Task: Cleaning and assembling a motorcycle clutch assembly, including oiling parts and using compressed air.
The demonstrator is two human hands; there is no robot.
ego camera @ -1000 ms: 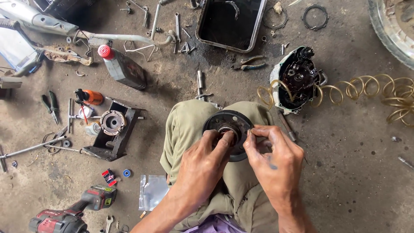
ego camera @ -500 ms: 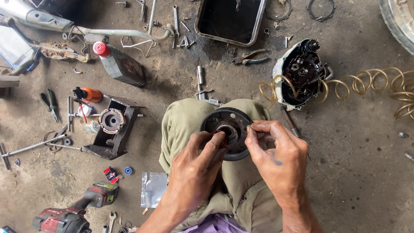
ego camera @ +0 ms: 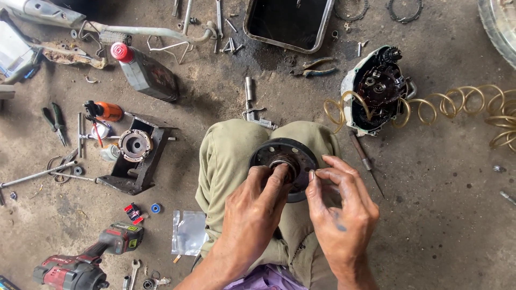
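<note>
A round black metal disc with holes near its rim (ego camera: 279,153) rests on my knees, which are covered by olive trousers (ego camera: 226,161). My left hand (ego camera: 252,215) grips the disc's near side, with the thumb and fingers pressed at its central hub. My right hand (ego camera: 341,209) holds the disc's right edge, its fingertips pinched together next to the hub. Whether a small part sits between those fingertips I cannot tell. Both hands are smeared with grease.
An engine cover (ego camera: 376,88) and a coiled yellow hose (ego camera: 462,110) lie at the right. A black tray (ego camera: 287,21) sits at the top. A bottle with a red cap (ego camera: 142,72), a black bracket with a clutch part (ego camera: 134,156), pliers (ego camera: 56,123) and a red power drill (ego camera: 88,260) lie at the left.
The view has shifted slightly. My left thumb has moved onto the hub, and my right fingertips have drawn in closer to the centre of the disc.
</note>
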